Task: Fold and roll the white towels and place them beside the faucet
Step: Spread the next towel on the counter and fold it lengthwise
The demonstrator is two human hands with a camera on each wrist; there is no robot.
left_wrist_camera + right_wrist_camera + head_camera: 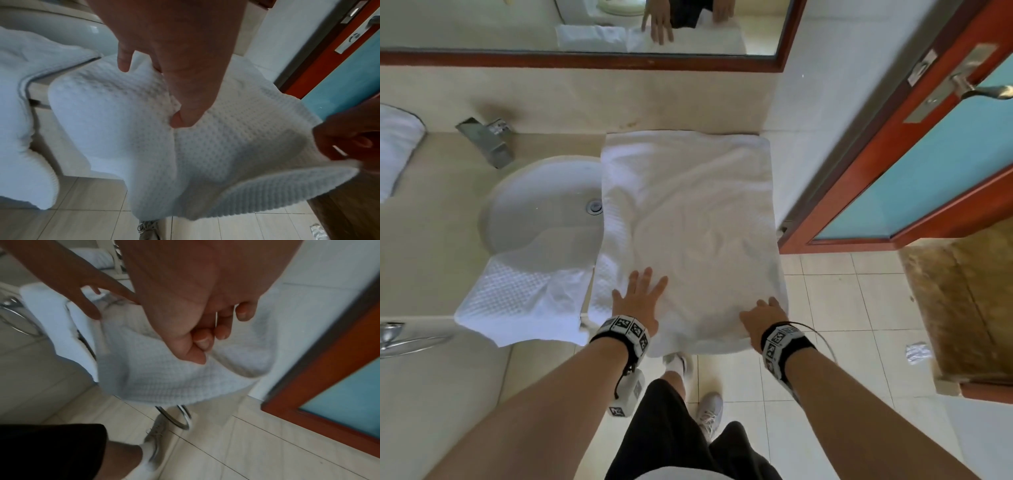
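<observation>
A large white waffle towel (688, 205) lies spread on the counter to the right of the sink, its near end hanging over the front edge. My left hand (640, 294) rests flat on it near that edge with the fingers spread; in the left wrist view the thumb (179, 120) presses into the towel (123, 129). My right hand (763, 318) grips the towel's near right corner, its fingers (205, 337) curled against the cloth (154, 378). The steel faucet (489, 140) stands behind the basin at the left.
A second white towel (517, 298) drapes over the sink's (517, 205) front rim. A rolled towel (397, 147) lies at the far left of the counter. A red-framed door (911, 164) stands close on the right. A chrome rail (400, 339) juts out below the counter.
</observation>
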